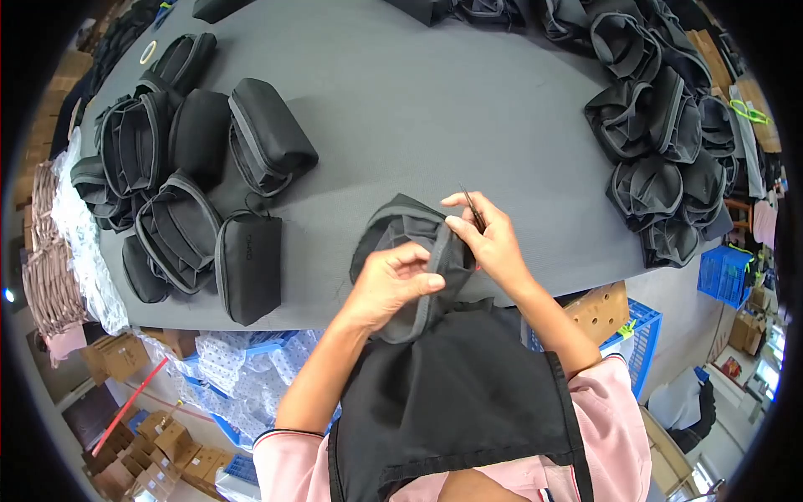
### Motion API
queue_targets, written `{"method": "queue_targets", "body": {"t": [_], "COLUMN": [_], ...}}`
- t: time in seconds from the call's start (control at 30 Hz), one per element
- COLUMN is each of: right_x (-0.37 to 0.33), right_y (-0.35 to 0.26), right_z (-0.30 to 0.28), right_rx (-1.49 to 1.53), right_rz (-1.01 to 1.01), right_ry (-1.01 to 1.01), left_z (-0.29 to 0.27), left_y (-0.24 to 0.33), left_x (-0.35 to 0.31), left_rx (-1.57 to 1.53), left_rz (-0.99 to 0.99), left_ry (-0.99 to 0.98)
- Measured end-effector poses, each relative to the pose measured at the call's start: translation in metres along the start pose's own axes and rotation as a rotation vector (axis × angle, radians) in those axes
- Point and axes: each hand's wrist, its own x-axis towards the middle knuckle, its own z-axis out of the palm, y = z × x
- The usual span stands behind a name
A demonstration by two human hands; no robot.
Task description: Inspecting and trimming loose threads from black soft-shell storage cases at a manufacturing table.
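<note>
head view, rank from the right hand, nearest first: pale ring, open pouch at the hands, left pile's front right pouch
1. Open pouch: at the right hand, slightly left.
2. Front right pouch: well to the left.
3. Pale ring: farthest, upper left.

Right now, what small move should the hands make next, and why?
Perhaps turn the slim, dark, pointed tool toward the open black fabric pouch with grey edging: the right hand holds the tool, tip pointing away, while the left hand is at the pouch's mouth.
</note>
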Motion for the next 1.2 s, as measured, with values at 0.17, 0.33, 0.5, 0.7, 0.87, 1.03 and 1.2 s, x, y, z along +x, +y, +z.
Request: {"method": "queue_targets", "body": {"t": [0.17, 0.33, 0.5, 0.7, 0.87, 1.03, 1.2], "right_x": [-0.005, 0.012, -0.029, -0.066, -0.063, -0.063, -0.068], "right_y": [0.023, 0.039, 0.009, -0.033, -0.038, -0.032, -0.036], "right_z": [0.012, 0.022, 0.000, -0.026, -0.025, -0.023, -0.014], "right_rx": [-0.161, -0.023, -0.033, -0.633, -0.811, -1.006, -0.565], "right_rz": [-0.168, -0.145, -0.187, -0.323, -0.445, -0.685, -0.363], "right_ry": [0.257, 0.203, 0.341, 0.049, 0.021, 0.051, 0.121], "left_z": [0.014, 0.012, 0.013, 0.010, 0.017, 0.020, 0.022], "left_y": [-0.017, -0.030, -0.023, -0.027, -0.022, -0.020, -0.020], "left_x": [-0.001, -0.002, -0.002, -0.001, -0.003, -0.005, -0.012], "left_rx": [-0.157, -0.204, -0.152, -0.138, -0.097, -0.103, -0.144], "left_rz": [-0.007, -0.012, 0.012, 0.037, 0.016, 0.025, 0.075], "left_ry": [-0.027, 0.054, 0.054, 0.057, 0.037, 0.028, 0.051]}}
